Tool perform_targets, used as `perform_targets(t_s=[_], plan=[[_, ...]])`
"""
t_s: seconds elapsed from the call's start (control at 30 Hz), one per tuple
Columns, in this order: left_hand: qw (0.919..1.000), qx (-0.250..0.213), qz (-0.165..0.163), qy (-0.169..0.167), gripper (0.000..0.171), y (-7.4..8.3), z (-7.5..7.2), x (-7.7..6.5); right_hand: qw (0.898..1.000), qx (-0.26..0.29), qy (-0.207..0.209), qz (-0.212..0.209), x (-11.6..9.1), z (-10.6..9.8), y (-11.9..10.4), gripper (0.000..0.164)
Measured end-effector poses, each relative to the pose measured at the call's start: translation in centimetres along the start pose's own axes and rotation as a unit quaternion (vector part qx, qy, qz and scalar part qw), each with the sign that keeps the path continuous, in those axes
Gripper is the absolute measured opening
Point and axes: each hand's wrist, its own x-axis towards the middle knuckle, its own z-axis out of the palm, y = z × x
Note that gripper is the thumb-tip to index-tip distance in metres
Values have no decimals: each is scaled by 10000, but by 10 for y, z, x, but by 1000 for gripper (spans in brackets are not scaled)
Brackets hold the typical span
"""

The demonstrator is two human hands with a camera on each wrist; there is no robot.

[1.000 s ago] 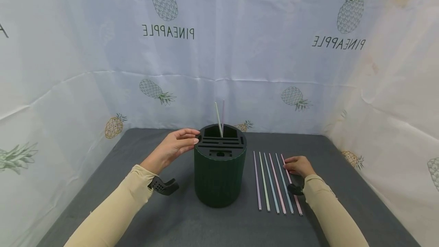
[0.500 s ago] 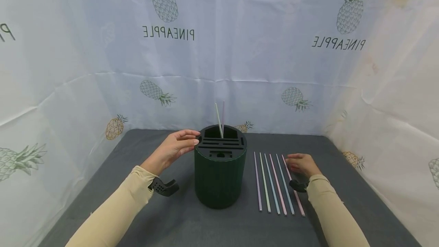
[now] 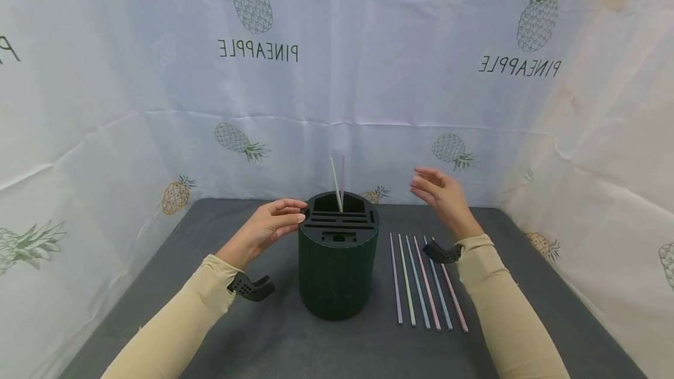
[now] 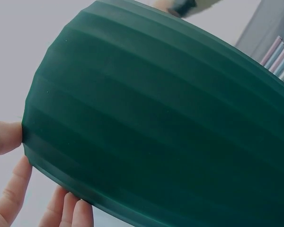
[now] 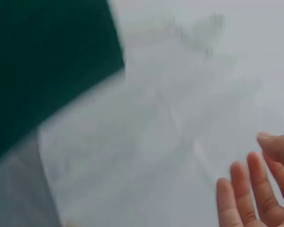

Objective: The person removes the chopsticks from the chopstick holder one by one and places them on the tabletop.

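Note:
A dark green pen holder (image 3: 339, 276) with a black slotted lid stands upright in the middle of the table. My left hand (image 3: 265, 228) touches its left rim, the thumb and fingertips along the edge; in the left wrist view the thumb (image 4: 5, 137) meets the rim and the other fingers lie along the side. A pale green straw (image 3: 335, 183) and a lilac straw (image 3: 343, 174) stick up from the rear compartment. My right hand (image 3: 441, 195) is raised over the table right of the holder, fingers loosely bent, with nothing between them in the right wrist view.
Several pastel drinking straws (image 3: 423, 294) lie side by side on the dark grey table (image 3: 253, 338), right of the holder. The right wrist and its strap overlap the upper ends of the rightmost ones. A white pineapple-print curtain (image 3: 379, 75) hangs around the back and sides.
My right hand has left the rightmost pink straw, first drawing slightly right, then lifting up and toward the back. The straws stay where they lay; my left hand keeps its place on the holder.

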Motion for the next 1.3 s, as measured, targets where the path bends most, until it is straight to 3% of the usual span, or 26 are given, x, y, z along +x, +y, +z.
perform_targets(t_s=[0.1,0.2,0.47,0.73,0.97,1.3], plan=[[10000,-1,8,7,39,0,0,0,9975,508,-223,-429,4,29,-22,33],[10000,6,19,8,41,-1,0,0,9944,616,-503,-700,8,54,-38,28],[10000,2,4,9,44,-1,1,0,9933,-194,-861,-750,24,94,-47,33],[10000,-61,46,-12,44,-2,-1,0,9908,-777,-1102,-79,38,111,-35,39],[10000,-57,53,-22,42,-1,0,0,9831,-1173,-1385,250,40,116,-32,39],[10000,17,8,14,43,0,0,-1,9855,-861,-1400,422,38,120,-37,31]])
